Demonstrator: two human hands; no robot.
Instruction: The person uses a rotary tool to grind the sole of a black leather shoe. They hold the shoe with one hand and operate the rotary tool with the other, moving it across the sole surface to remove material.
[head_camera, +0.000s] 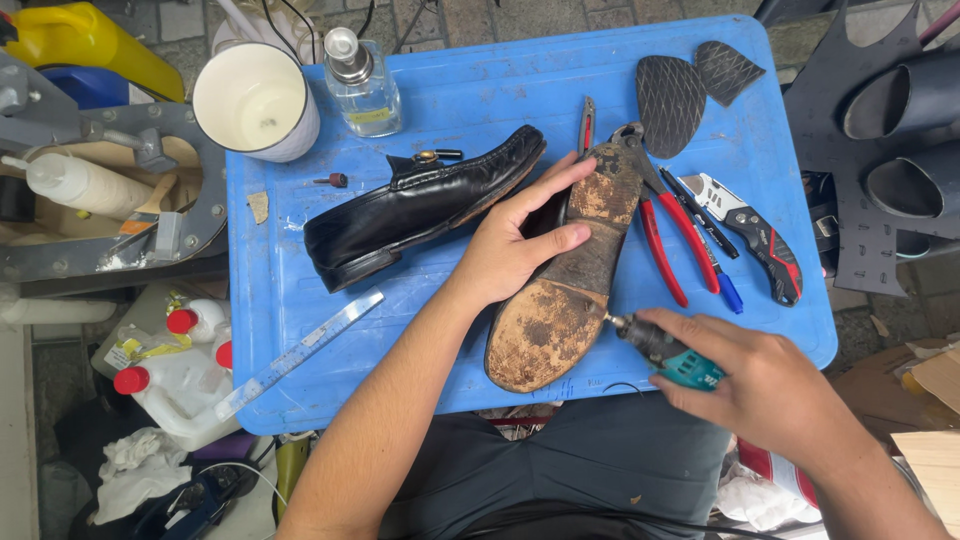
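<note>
Grinding the worn, brown-crusted leather sole of an upturned shoe (570, 290), which lies on the blue plastic tray lid (470, 90) beside its upright black leather loafer mate (420, 205). The left hand (515, 245), fingers spread, presses the sole down at the waist. The right hand (760, 385) grips a small teal rotary tool (665, 350), its tip touching the sole's edge. Judged step: roughening the surface; next, probably working the tip across remaining patches while the hold stays firm.
</note>
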